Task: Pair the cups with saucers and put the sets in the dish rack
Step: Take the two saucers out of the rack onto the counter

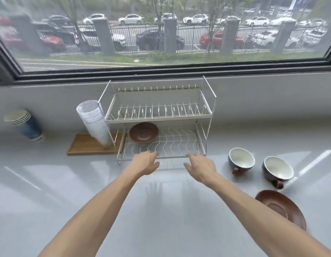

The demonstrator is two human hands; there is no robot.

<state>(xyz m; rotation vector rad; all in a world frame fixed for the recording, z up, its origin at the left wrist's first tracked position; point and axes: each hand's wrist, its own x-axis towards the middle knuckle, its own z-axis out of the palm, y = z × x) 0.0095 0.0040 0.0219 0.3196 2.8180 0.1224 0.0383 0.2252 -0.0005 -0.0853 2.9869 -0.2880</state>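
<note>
— What's closest to us?

— Two bare forearms stretched out over the pale worktop (161, 210). The left hand (145, 163) and the right hand (201, 168) both reach the front edge of the dish rack (209, 101), fingers loosely spread and holding nothing. They're a bit blurred.

— And the crockery?

— One brown saucer (144, 134) leans at the left end of the rack's lower tier, tilted up against the wires. The upper tier has only its prongs. The second brown saucer (280, 207) lies flat on the worktop near the right forearm. Two dark cups with white insides sit beyond it, right of the rack: the nearer-rack cup (241, 160) and the outer cup (277, 168), both tipped toward us, handles pointing our way.

— Anything on the other side?

— A stack of clear plastic cups (94, 121) leaning on a wooden tray (81, 146) just beside the rack, and a stack of blue paper cups (24, 124) further left. Behind it all, a wide window (161, 34) onto parked cars.
</note>
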